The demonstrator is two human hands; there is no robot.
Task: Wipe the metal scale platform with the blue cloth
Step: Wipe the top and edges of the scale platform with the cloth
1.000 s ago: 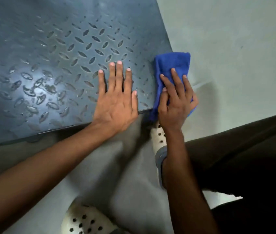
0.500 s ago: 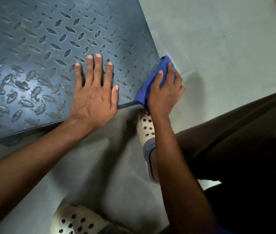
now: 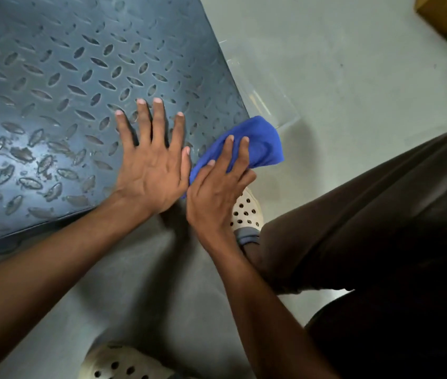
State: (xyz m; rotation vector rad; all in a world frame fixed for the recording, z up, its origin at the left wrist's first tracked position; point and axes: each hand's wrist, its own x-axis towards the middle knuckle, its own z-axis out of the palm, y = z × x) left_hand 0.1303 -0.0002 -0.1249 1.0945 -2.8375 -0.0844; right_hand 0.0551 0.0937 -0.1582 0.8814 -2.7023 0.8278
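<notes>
The metal scale platform (image 3: 80, 77) fills the upper left of the frame, a dark blue-grey tread plate lying low on a pale, smooth floor (image 3: 340, 77), with one corner pointing toward the centre. The blue cloth (image 3: 260, 143) is bunched at that corner, partly on the plate and partly past its edge. The right hand (image 3: 216, 187) grasps it, fingers curled over the wad. The left hand (image 3: 151, 162) lies flat on the plate just beside it, fingers straight and spread, holding nothing and apparently bracing the person. The step in hand looks like wiping the corner and rim. To do it well, the cloth should be opened out from its wad so more fabric meets the metal, then pressed down firmly. The plate is hard and covered in raised lens-shaped bumps set in alternating diagonals, so strokes in more than one direction would likely reach the low ground between them. The bumps at the left of the frame look smeared and worn under a patch of glare, and probably need the most passes. The bracing hand covers some plate and would have to shift for that patch. The cloth looks soft and plush, and should mould over the edge. Cream perforated clogs (image 3: 123, 362) and dark trousers (image 3: 381, 214) sit lower right.
</notes>
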